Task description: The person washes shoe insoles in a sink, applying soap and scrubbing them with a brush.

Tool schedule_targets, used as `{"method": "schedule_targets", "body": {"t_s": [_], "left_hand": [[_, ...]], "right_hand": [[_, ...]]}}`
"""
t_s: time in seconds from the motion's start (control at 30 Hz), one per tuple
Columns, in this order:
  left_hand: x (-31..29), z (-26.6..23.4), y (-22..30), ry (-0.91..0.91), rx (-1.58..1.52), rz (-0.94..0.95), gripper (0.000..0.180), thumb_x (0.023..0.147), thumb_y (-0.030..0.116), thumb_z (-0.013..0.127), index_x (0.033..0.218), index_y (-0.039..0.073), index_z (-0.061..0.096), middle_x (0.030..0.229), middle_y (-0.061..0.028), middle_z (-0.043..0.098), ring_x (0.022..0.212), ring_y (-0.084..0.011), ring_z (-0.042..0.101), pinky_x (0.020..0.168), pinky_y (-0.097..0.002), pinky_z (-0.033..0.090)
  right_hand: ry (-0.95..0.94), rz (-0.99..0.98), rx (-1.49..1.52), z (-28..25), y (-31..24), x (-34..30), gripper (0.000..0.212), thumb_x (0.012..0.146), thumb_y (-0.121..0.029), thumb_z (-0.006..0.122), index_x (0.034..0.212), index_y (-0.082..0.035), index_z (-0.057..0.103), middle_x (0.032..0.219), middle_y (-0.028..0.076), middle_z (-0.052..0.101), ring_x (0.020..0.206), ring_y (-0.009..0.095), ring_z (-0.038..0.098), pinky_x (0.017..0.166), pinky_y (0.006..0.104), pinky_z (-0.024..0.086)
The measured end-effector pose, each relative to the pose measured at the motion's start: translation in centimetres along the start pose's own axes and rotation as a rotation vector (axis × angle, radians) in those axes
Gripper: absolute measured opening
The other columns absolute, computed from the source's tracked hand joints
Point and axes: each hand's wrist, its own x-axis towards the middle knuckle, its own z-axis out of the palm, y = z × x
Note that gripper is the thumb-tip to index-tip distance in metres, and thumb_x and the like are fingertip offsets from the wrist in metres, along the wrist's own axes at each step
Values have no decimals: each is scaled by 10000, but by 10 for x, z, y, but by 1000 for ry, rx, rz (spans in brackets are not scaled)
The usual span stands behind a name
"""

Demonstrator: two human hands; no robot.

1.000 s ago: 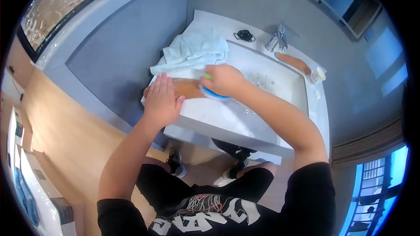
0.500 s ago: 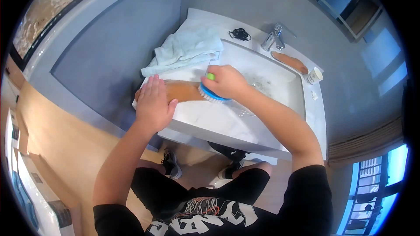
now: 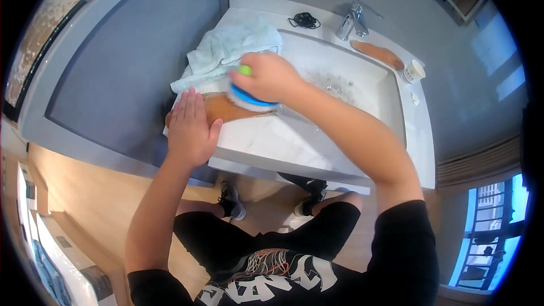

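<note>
Left hand (image 3: 191,127) presses flat, fingers together, pinning the brown insole (image 3: 226,109); right hand (image 3: 271,76), fingers clamped on the scrub brush (image 3: 249,97), should stroke evenly.

Brightness: even, soft daylight across the white counter (image 3: 294,141) and sink (image 3: 351,79); nothing dim at centre.
Source: a window (image 3: 487,226) glows blue at 4 o'clock; a second pale patch shows at 2 o'clock.
Shadows: faint, soft-edged, beneath the forearms and under the counter's front lip.
Glare: mild sheen on wet basin and faucet (image 3: 351,20).
Blur: slight smear on the right hand (image 3: 269,76).
Distortion: strong fisheye; wall edges bow, black vignette rings the frame.
</note>
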Motion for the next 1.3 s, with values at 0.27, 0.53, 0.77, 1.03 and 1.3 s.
{"method": "schedule_targets", "body": {"t_s": [0.27,0.53,0.77,1.03,1.3], "left_hand": [[2,-10,1,-15,-4,1,707,931,337,589,1435,-116,388,1511,-298,393,1428,-432,350,1149,-516,296],[-1,-5,-5,32,-33,34,705,923,342,600,1412,-126,405,1499,-308,400,1413,-442,370,1148,-527,298],[0,-4,2,1,-46,12,688,930,330,594,1410,-128,408,1491,-311,411,1407,-449,376,1147,-533,297],[-1,-11,-2,-25,-33,11,698,928,335,602,1420,-119,406,1512,-305,386,1433,-430,345,1171,-513,271],[-1,-1,-5,0,-54,57,691,926,336,606,1411,-118,413,1501,-305,396,1426,-443,344,1188,-504,254]], "right_hand": [[-109,84,-60,-11,21,-27,373,857,-415,601,881,-56,699,842,214,705,802,399,684,740,488,549],[-60,-80,-43,12,-23,-2,381,835,-420,605,872,-52,700,825,224,700,795,420,680,736,504,551],[-125,-7,-136,-15,8,-17,386,848,-431,611,850,-52,686,764,211,685,752,410,679,695,488,553],[-87,-97,-83,-5,7,-17,402,828,-437,604,870,-50,704,806,202,704,797,391,694,724,482,563],[12,-191,26,12,-22,17,389,854,-424,615,849,-38,663,737,229,670,733,440,661,694,514,543]]}}
